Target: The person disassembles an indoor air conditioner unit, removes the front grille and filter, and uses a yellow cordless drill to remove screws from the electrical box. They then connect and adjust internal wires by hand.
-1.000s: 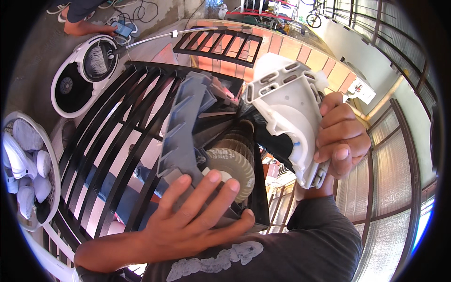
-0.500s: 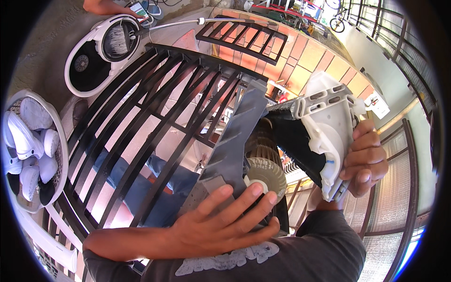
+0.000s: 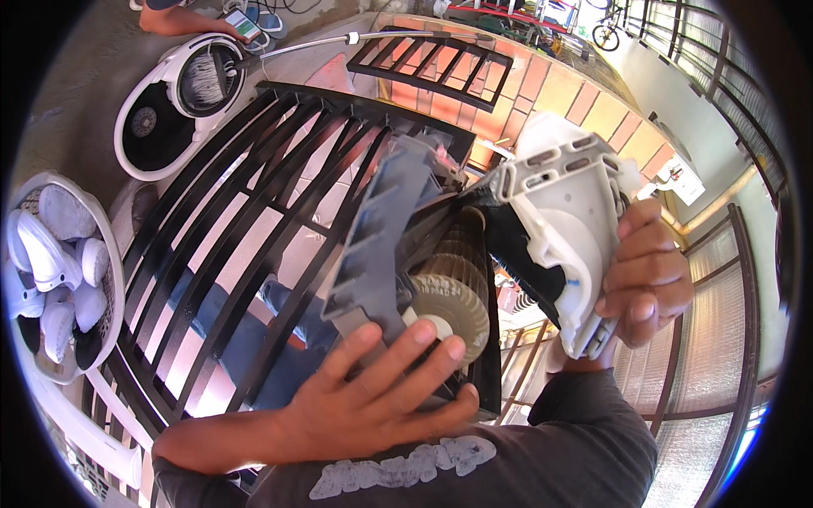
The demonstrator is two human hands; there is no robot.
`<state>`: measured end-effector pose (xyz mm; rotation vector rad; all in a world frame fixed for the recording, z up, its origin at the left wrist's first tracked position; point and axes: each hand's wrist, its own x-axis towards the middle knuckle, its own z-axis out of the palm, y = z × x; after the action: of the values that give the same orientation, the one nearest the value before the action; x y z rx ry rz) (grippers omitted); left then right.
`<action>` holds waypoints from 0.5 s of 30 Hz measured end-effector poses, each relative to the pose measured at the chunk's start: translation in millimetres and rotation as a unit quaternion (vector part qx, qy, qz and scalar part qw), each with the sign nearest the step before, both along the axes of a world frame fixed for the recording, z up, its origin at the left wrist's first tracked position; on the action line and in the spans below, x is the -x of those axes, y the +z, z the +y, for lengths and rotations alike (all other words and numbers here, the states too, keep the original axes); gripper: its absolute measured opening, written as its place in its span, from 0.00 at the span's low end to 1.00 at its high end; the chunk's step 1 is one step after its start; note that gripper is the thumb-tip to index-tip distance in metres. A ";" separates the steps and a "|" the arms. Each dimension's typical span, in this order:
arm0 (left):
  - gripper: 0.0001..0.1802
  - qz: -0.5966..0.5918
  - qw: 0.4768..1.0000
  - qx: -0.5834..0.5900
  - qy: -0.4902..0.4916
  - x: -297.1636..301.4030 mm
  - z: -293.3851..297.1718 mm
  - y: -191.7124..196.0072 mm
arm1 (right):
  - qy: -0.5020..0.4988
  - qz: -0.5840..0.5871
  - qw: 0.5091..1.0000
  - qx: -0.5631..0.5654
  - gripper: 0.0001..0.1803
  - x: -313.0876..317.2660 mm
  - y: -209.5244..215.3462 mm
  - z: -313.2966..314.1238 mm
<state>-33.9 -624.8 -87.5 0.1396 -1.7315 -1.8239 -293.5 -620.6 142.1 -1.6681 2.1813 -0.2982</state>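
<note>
While the right hand grips the near right edge of a white plastic housing, fingers curled closed upon it, the left hand lies with fingers spread over the near end of a grey plastic frame. Centre: one ribbed fan wheel, between frame and housing, its near end just beside the left fingertips. Left: one black slatted rack. Far left: one white mop bucket, mop head inside; another person's hand, holding a phone. Near left: one white basket of pale shoes.
</note>
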 end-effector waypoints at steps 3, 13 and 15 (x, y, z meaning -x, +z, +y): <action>0.13 0.008 0.999 0.025 -0.018 -0.2 -7.6 -2.9 | 0.007 -0.013 1.000 0.002 0.28 4.3 -2.5 -4.0; 0.44 0.032 0.995 -0.007 -0.097 1.0 -29.7 2.6 | 0.045 -0.058 0.997 -0.009 0.25 19.0 -8.0 -12.7; 0.45 0.038 0.996 -0.007 -0.079 0.6 -28.1 2.9 | 0.075 -0.046 0.996 -0.007 0.29 25.1 -10.5 -10.1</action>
<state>-34.5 -652.9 -84.6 -0.0620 -1.7193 -1.9297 -318.6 -630.6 131.6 -1.7636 1.9754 -0.3105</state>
